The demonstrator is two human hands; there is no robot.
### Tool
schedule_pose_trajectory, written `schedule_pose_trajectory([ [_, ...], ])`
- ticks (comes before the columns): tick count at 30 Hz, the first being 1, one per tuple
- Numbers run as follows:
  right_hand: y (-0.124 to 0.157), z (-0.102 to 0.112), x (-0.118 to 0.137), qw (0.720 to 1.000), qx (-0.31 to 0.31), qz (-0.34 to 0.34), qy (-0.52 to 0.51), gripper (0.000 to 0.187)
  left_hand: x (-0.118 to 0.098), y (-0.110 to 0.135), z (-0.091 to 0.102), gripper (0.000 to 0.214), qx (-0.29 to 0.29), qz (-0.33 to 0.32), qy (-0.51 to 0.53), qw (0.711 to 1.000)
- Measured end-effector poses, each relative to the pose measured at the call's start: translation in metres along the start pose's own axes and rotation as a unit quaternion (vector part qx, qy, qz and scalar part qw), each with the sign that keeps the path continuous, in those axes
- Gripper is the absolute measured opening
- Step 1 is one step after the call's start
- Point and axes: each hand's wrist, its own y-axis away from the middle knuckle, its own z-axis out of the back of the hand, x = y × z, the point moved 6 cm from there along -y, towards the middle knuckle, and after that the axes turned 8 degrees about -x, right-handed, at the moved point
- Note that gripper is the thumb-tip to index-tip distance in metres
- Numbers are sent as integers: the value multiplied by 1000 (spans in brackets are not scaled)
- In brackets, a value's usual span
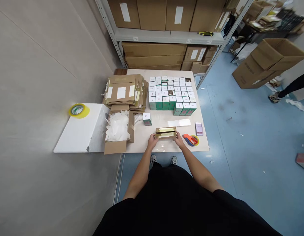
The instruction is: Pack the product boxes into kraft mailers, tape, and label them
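Note:
A small cardboard box (166, 137) lies at the table's front edge, with pale strips along its top and a dark gap between its flaps. My left hand (152, 141) grips its left end, and my right hand (179, 140) grips the right end. Just right of my right hand is an orange-handled tape dispenser (190, 140) with a yellow roll. White label strips (179, 123) lie behind the box. One green-and-white carton (147, 119) stands apart at the back left, and a purple-white pad (199, 128) rests near the right edge.
Rows of green-and-white cartons (166, 103) fill the table's back right. Flattened cardboard (121, 87) is stacked at back left, behind an open box of white paper (117, 126). Yellow tape (79, 110) sits on a white block (75, 134). A loaded shelf (166, 35) stands behind; another person's leg (293, 86) shows far right.

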Motion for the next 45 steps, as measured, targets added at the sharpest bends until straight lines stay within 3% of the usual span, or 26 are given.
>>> schedule_pose_trajectory([
  [3,0,6,0,999,1,-47,6,47,-2,-2,-3,31,20,4,-17,1000],
  [5,1,9,3,997,23,-69,0,47,-2,-3,-3,33,31,-3,-46,998],
  [8,4,12,11,996,52,-70,6,49,-5,-3,-5,18,48,-42,-97,993],
  [11,5,15,23,994,64,-27,79,35,-10,-3,-8,62,43,-79,-166,982],
  [14,7,13,34,977,67,30,202,53,-15,-1,-12,79,40,-98,-227,968],
  [16,8,10,39,953,67,54,292,69,-17,1,-15,71,44,-108,-260,959],
  [20,12,3,45,912,63,67,401,88,-19,8,-17,31,58,-122,-306,943],
  [25,-4,-7,61,890,29,89,445,95,-19,19,-16,21,69,-119,-332,933],
  [29,-30,-17,65,888,56,48,455,86,-23,24,-17,21,82,-104,-356,925],
  [37,-54,-25,53,901,51,22,430,43,-32,21,-26,25,55,-65,-427,900],
  [41,-56,-26,48,911,62,7,408,46,-32,22,-26,25,33,-51,-425,903],
  [45,-51,-12,58,921,30,60,385,67,-37,32,-22,19,16,-106,-373,921],
])
